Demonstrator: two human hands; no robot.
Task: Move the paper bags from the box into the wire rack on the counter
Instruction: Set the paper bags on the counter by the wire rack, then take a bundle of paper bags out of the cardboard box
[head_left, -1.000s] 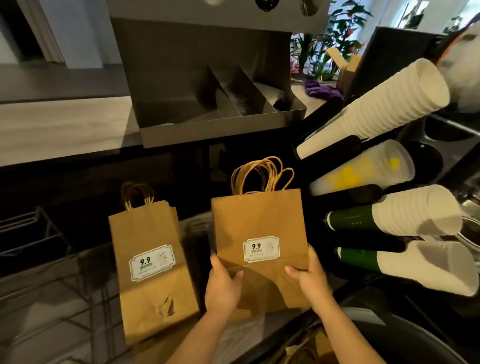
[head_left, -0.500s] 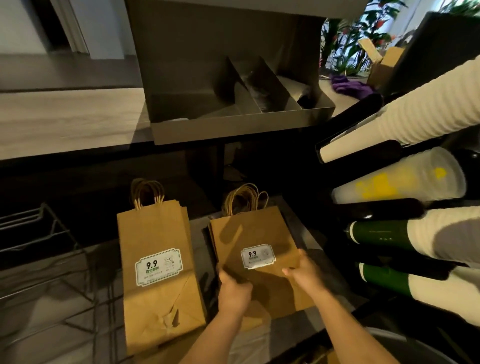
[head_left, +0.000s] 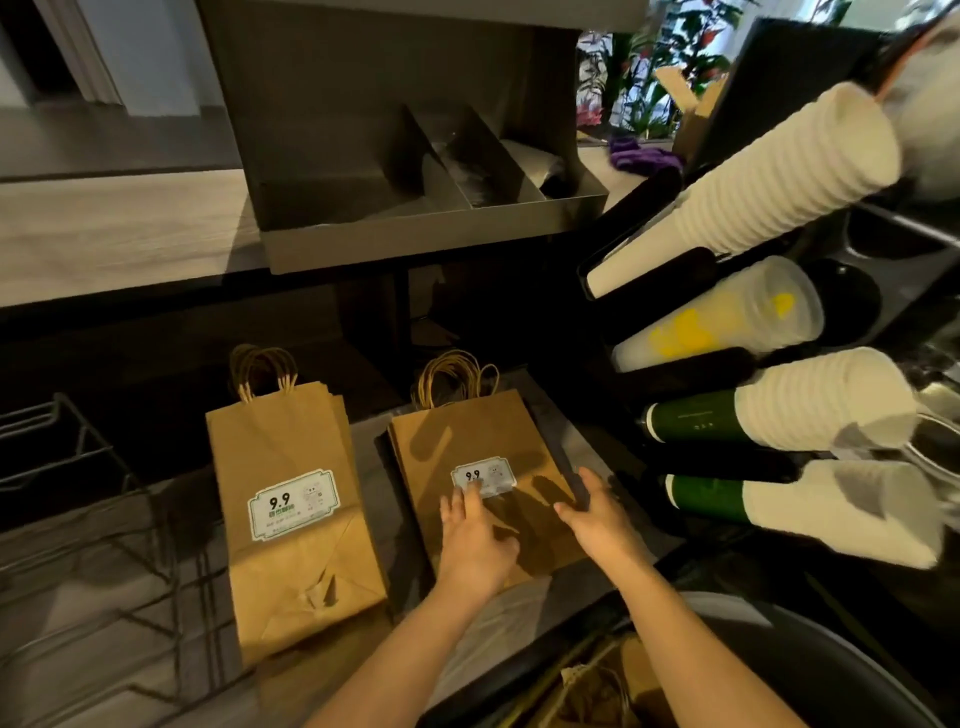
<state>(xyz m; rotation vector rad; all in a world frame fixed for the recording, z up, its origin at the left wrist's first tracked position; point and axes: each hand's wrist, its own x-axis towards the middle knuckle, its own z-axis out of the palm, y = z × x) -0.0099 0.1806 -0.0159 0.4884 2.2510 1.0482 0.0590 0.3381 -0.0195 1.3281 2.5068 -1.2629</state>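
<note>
As our left hand (head_left: 475, 540) presses straight fingers (head_left: 470, 493) on the light-looking, floppy paper bags (head_left: 467, 431) on the table (head_left: 366, 452), our right hand (head_left: 597, 519) meets their side edge, likely the firmest hold, grip unclear.

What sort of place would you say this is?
Probably a café or takeaway drinks counter: stacked white paper cups and clear plastic cups in a dispenser, plus labelled brown paper bags.

Dim, warm light from above; edges bend, perhaps slightly blurred.
</note>
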